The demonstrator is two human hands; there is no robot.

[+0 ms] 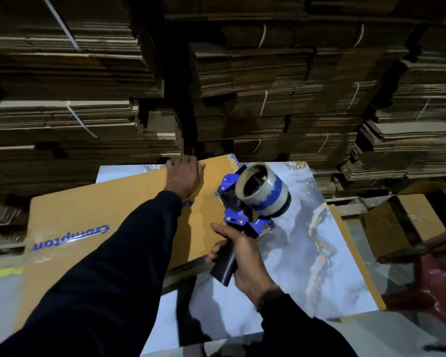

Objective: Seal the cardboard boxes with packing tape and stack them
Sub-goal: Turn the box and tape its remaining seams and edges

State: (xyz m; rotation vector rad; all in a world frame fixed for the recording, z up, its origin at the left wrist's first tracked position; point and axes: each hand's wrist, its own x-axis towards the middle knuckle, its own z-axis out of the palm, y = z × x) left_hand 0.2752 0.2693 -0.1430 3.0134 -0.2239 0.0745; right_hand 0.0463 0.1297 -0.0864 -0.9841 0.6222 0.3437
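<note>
Right hand [238,256] wrapped around blue tape dispenser [245,202] handle, clear tape roll [263,188] just beyond it, left hand [184,176] on far edge of Crompton cardboard box [93,212], fingers seemingly curled over it, marbled table [314,243] beneath

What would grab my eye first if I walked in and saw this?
Probably the blue tape dispenser with its big clear roll, which the right hand grips by the handle over the marble-patterned table. Next, the flat cardboard box printed "Crompton", lying across the table's left side with the left hand on its far edge. Behind everything tower stacks of flattened cardboard.
</note>
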